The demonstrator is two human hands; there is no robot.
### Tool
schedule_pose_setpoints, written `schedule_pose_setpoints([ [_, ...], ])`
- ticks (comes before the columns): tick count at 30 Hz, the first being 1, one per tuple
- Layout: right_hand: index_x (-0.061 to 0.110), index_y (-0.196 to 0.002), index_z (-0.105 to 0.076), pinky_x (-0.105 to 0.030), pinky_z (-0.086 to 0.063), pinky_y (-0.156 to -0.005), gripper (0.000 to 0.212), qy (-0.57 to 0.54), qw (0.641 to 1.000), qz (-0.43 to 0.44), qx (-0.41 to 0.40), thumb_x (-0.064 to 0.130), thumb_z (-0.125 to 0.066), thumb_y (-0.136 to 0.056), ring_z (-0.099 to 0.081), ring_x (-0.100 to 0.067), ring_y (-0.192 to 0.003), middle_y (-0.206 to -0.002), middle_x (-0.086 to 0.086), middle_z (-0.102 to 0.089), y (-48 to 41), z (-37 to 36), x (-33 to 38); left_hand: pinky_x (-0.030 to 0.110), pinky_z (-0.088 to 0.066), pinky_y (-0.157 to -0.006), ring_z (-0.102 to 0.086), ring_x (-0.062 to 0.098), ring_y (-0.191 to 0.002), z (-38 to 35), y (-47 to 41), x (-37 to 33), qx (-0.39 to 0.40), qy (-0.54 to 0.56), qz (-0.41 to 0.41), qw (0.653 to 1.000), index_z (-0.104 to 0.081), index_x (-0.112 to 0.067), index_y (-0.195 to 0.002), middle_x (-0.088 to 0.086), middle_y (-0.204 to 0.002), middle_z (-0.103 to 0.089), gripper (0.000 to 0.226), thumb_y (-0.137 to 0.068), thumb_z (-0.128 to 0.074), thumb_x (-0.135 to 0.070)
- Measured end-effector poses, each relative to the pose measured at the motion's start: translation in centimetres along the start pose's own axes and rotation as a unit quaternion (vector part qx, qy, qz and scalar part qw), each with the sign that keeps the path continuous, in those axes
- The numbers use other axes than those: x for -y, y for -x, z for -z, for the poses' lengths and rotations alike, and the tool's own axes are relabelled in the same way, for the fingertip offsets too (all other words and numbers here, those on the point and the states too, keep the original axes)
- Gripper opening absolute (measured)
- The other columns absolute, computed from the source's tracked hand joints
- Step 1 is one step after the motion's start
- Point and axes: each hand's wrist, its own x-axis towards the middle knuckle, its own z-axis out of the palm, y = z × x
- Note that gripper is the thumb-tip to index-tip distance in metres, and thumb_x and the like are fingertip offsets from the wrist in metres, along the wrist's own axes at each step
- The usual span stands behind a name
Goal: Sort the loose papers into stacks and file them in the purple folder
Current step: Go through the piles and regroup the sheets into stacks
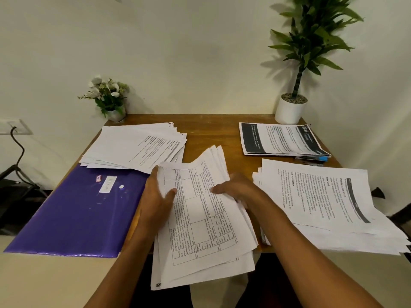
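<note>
Papers (200, 221) held above desk (211, 130).
Gripped at both sides by left hand (155, 196) and right hand (238, 187), thumbs pressed on top; folder (77, 214) laid alongside.

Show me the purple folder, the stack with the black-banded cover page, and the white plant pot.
purple folder (73, 214): head view, on the bare middle of its cover.
stack with the black-banded cover page (282, 141): head view, on the top sheet's printed middle.
white plant pot (289, 112): head view, on its front wall.
</note>
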Motion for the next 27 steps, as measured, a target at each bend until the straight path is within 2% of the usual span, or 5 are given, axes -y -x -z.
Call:
schedule_pose_setpoints([
  [7,0.026,-0.129,-0.063,-0.056,-0.051,-0.101,0.043,-0.169,0.976,0.122,0.056,0.027,-0.077,-0.089,-0.068,-0.023,-0.115,-0.124,0.002,-0.072,2.2,2.5,1.6,0.046,-0.049,-0.107,-0.049,0.014,-0.135,1.6,0.3,-1.7,-0.051,0.206,0.046,0.976,-0.015,-0.032,-0.159,-0.008,-0.154,-0.041,0.096,-0.087,-0.079,-0.031],
  [9,0.024,-0.131,-0.061,-0.058,-0.051,-0.101,0.056,-0.201,0.965,0.163,0.049,0.035,-0.083,-0.081,-0.069,-0.026,-0.114,-0.121,-0.002,-0.073,2.9,3.8,2.9,0.047,-0.053,-0.102,-0.060,0.013,-0.125,2.4,-0.4,-3.8,-0.021,0.253,0.032,0.967,-0.039,-0.027,-0.151,-0.008,-0.141,-0.059,0.071,-0.090,-0.075,-0.034],
  [16,0.028,-0.111,-0.066,-0.022,-0.060,-0.077,0.024,-0.226,0.929,0.288,-0.047,0.018,-0.072,-0.089,-0.073,-0.006,-0.097,-0.101,0.013,-0.076,4.3,5.3,6.3,0.031,-0.060,-0.079,-0.074,0.018,-0.101,4.0,-1.8,-11.7,0.012,0.297,-0.081,0.951,-0.071,-0.023,-0.109,-0.001,-0.105,-0.078,0.014,-0.098,-0.064,-0.029],
  [23,0.016,-0.126,-0.064,-0.036,-0.059,-0.090,0.045,-0.202,0.940,0.256,-0.099,0.031,-0.079,-0.086,-0.073,-0.014,-0.103,-0.115,0.003,-0.075,3.2,3.7,3.4,0.024,-0.060,-0.066,-0.076,0.013,-0.087,2.8,-0.5,-10.2,0.004,0.261,-0.026,0.965,-0.068,-0.025,-0.106,-0.009,-0.094,-0.078,0.015,-0.096,-0.065,-0.036],
  [27,0.025,-0.121,-0.064,-0.024,-0.058,-0.078,0.033,-0.158,0.945,0.265,-0.103,0.037,-0.073,-0.091,-0.071,-0.007,-0.096,-0.109,0.013,-0.072,3.7,3.3,3.5,0.021,-0.059,-0.064,-0.075,0.006,-0.084,3.0,-0.4,-10.1,0.004,0.227,-0.031,0.973,-0.065,-0.030,-0.104,-0.019,-0.090,-0.076,0.012,-0.095,-0.065,-0.038],
])
